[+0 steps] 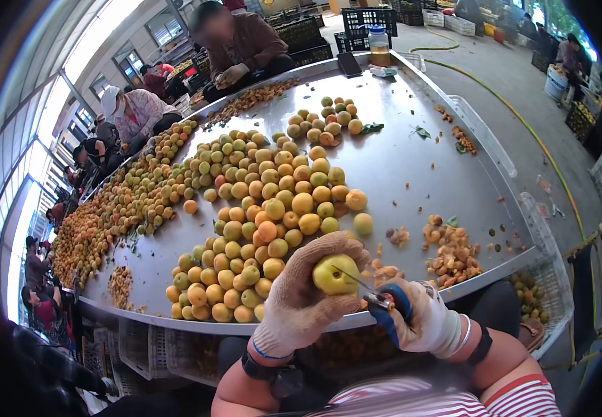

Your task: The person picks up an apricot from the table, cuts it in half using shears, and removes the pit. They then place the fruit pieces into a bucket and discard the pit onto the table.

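Observation:
My left hand (pixel 308 292), in a beige work glove, holds a yellow-green fruit (pixel 334 275) between thumb and fingers over the front edge of the metal table (pixel 398 167). Gloved too, my right hand (pixel 422 316) is closed round the blue handles of a small cutting tool (pixel 384 300). Its thin blades reach left to the face of the fruit, where a dark mark shows. Behind my left hand lies a large pile of yellow-green and orange fruits (pixel 266 208). Small brown-orange pieces (pixel 450 254) lie in a heap to the right.
People work along the far and left sides, one person (pixel 245 45) opposite me. A jar of liquid (pixel 378 47) and a dark phone (pixel 349 64) stand at the far corner. A crate of fruit (pixel 533 299) is below the right edge; a yellow hose (pixel 530 132) crosses the floor.

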The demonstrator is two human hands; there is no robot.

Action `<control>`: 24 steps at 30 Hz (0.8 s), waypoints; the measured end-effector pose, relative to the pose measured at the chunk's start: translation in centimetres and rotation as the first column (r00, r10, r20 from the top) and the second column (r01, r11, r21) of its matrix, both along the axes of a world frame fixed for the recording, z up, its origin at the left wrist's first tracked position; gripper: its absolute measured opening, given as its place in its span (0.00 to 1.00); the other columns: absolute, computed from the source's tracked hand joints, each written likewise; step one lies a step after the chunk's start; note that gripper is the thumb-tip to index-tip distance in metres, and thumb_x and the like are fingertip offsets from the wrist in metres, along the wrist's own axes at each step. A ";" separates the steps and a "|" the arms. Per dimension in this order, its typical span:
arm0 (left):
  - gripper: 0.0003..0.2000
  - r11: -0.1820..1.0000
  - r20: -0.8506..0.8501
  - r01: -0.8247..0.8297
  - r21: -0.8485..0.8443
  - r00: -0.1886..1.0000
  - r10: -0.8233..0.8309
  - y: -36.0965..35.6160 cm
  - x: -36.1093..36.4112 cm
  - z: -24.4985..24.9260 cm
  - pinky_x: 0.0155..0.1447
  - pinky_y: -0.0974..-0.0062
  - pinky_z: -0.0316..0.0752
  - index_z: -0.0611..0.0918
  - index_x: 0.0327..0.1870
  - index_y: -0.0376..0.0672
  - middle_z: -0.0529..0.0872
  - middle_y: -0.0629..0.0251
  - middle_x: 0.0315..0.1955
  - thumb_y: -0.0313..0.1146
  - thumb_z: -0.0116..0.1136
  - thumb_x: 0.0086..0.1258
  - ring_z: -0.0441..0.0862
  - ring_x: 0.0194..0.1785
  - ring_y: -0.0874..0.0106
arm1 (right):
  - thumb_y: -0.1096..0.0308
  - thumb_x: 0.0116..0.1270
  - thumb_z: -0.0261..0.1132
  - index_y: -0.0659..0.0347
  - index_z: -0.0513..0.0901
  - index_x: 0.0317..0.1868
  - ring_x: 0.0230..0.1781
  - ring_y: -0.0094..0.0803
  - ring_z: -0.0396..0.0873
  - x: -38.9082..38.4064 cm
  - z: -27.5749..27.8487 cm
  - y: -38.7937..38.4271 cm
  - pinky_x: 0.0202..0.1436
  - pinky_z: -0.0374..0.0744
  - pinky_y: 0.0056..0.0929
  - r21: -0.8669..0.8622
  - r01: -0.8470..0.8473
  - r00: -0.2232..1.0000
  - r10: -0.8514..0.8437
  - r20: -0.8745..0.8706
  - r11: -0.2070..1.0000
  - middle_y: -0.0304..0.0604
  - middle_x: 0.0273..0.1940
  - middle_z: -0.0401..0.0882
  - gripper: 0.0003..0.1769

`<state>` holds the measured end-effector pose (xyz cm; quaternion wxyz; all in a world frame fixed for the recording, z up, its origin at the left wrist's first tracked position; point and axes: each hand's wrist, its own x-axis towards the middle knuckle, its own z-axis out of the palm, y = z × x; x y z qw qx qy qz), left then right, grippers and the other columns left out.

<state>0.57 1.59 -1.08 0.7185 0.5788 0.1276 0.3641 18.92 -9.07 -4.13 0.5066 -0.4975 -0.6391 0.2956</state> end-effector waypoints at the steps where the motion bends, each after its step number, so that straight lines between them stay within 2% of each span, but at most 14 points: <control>1: 0.33 1.000 -0.008 -0.001 -0.004 1.000 0.001 0.0 0.0 0.1 0.72 0.65 0.70 0.69 0.69 0.34 0.76 0.58 0.62 0.20 0.71 0.62 0.74 0.67 0.67 | 0.74 0.66 0.63 0.65 0.78 0.47 0.28 0.49 0.84 -0.1 0.2 0.1 0.32 0.81 0.36 0.057 0.012 0.997 -0.016 0.072 0.998 0.50 0.30 0.83 0.10; 2: 0.33 1.000 -0.006 -0.002 -0.004 1.000 0.002 0.0 -0.1 0.0 0.72 0.65 0.70 0.69 0.69 0.34 0.76 0.58 0.62 0.20 0.71 0.62 0.74 0.67 0.67 | 0.74 0.65 0.63 0.65 0.79 0.47 0.28 0.49 0.84 -0.2 0.4 0.2 0.31 0.81 0.37 0.116 0.019 0.989 -0.036 0.144 0.993 0.50 0.30 0.83 0.10; 5: 0.33 0.994 -0.022 -0.017 0.112 1.000 0.019 0.1 -0.5 -0.3 0.72 0.65 0.69 0.68 0.69 0.34 0.76 0.57 0.63 0.23 0.72 0.63 0.74 0.68 0.66 | 0.75 0.65 0.64 0.65 0.79 0.47 0.27 0.50 0.83 -0.7 0.1 0.4 0.30 0.80 0.39 0.203 0.050 0.977 -0.090 0.193 0.978 0.50 0.30 0.83 0.10; 9: 0.35 0.999 0.058 -0.048 0.024 0.997 0.047 -0.7 0.0 -0.6 0.73 0.63 0.68 0.65 0.70 0.35 0.76 0.56 0.63 0.28 0.72 0.65 0.74 0.68 0.64 | 0.74 0.64 0.64 0.65 0.79 0.48 0.25 0.50 0.81 -1.2 -1.1 0.6 0.29 0.80 0.39 0.222 0.033 0.981 -0.075 0.181 0.974 0.49 0.28 0.81 0.12; 11: 0.35 0.998 0.091 -0.058 -0.001 0.994 0.057 -1.1 0.3 -0.7 0.73 0.62 0.68 0.64 0.71 0.35 0.77 0.55 0.63 0.31 0.71 0.66 0.74 0.68 0.63 | 0.73 0.64 0.65 0.65 0.78 0.48 0.23 0.49 0.79 -1.8 -1.5 0.5 0.27 0.78 0.40 0.292 0.086 0.966 -0.152 0.211 0.953 0.48 0.27 0.79 0.13; 13: 0.33 0.996 0.176 -0.052 -0.072 0.982 0.064 -1.1 0.6 -0.8 0.74 0.60 0.67 0.65 0.71 0.34 0.77 0.53 0.63 0.43 0.65 0.72 0.75 0.69 0.61 | 0.72 0.64 0.65 0.66 0.78 0.48 0.23 0.49 0.79 -2.3 -2.1 0.4 0.26 0.78 0.40 0.279 0.092 0.965 -0.155 0.213 0.956 0.49 0.26 0.79 0.13; 14: 0.33 0.996 0.176 -0.051 -0.070 0.982 0.062 -1.2 0.8 -1.1 0.74 0.60 0.67 0.65 0.71 0.34 0.77 0.53 0.63 0.43 0.65 0.72 0.75 0.69 0.61 | 0.72 0.63 0.65 0.66 0.78 0.49 0.22 0.49 0.78 -2.4 -2.4 0.5 0.26 0.77 0.40 0.265 0.096 0.963 -0.157 0.217 0.960 0.49 0.26 0.78 0.14; 16: 0.35 0.990 0.173 -0.004 -0.144 0.985 0.029 -1.5 1.1 -2.0 0.74 0.59 0.66 0.63 0.72 0.34 0.77 0.52 0.63 0.53 0.56 0.76 0.74 0.69 0.61 | 0.72 0.63 0.65 0.66 0.78 0.48 0.23 0.49 0.78 -2.7 -2.9 0.9 0.26 0.77 0.41 0.282 0.105 0.958 -0.173 0.228 0.954 0.49 0.26 0.78 0.14; 17: 0.35 0.990 0.173 -0.001 -0.144 0.985 0.027 -1.6 1.2 -2.2 0.74 0.59 0.66 0.63 0.72 0.34 0.77 0.52 0.63 0.53 0.56 0.76 0.74 0.69 0.61 | 0.72 0.63 0.65 0.66 0.78 0.48 0.23 0.49 0.78 -2.8 -3.1 1.0 0.26 0.77 0.41 0.298 0.114 0.953 -0.189 0.238 0.948 0.49 0.27 0.78 0.14; 19: 0.38 0.945 0.115 0.091 -0.315 0.992 -0.057 -1.6 1.3 -2.3 0.76 0.56 0.64 0.64 0.71 0.36 0.77 0.48 0.64 0.62 0.50 0.75 0.72 0.71 0.56 | 0.72 0.66 0.62 0.65 0.78 0.47 0.25 0.50 0.79 -2.9 -3.2 1.0 0.28 0.78 0.40 0.302 0.154 0.937 -0.236 0.256 0.941 0.48 0.28 0.78 0.10; 20: 0.38 0.944 0.117 0.096 -0.314 0.991 -0.062 -1.4 1.3 -2.2 0.76 0.56 0.64 0.64 0.71 0.36 0.77 0.48 0.64 0.62 0.50 0.75 0.72 0.71 0.56 | 0.72 0.68 0.59 0.65 0.78 0.45 0.27 0.52 0.80 -2.9 -3.3 1.0 0.30 0.78 0.39 0.307 0.191 0.921 -0.279 0.273 0.932 0.48 0.29 0.78 0.08; 21: 0.37 0.952 0.085 0.067 -0.299 0.995 -0.043 -1.2 1.3 -2.1 0.75 0.58 0.64 0.64 0.72 0.37 0.77 0.48 0.64 0.58 0.55 0.74 0.72 0.71 0.56 | 0.72 0.68 0.59 0.65 0.78 0.45 0.27 0.52 0.80 -2.7 -3.4 1.0 0.30 0.78 0.39 0.306 0.194 0.919 -0.282 0.275 0.932 0.48 0.29 0.78 0.08; 23: 0.36 0.959 0.057 0.038 -0.282 0.998 -0.023 -1.3 1.5 -1.3 0.75 0.59 0.64 0.64 0.73 0.38 0.77 0.48 0.64 0.53 0.59 0.74 0.72 0.71 0.57 | 0.73 0.63 0.65 0.66 0.76 0.48 0.23 0.51 0.78 -2.2 -3.6 1.1 0.26 0.77 0.43 0.265 0.177 0.955 -0.231 0.188 0.948 0.49 0.26 0.78 0.13; 24: 0.36 0.983 0.002 -0.053 -0.173 0.999 0.054 -1.8 1.6 -0.1 0.74 0.60 0.65 0.64 0.74 0.38 0.78 0.49 0.64 0.48 0.63 0.72 0.73 0.70 0.58 | 0.73 0.63 0.65 0.66 0.76 0.48 0.23 0.51 0.78 -2.0 -3.4 1.0 0.26 0.77 0.43 0.266 0.177 0.954 -0.231 0.189 0.948 0.49 0.26 0.78 0.13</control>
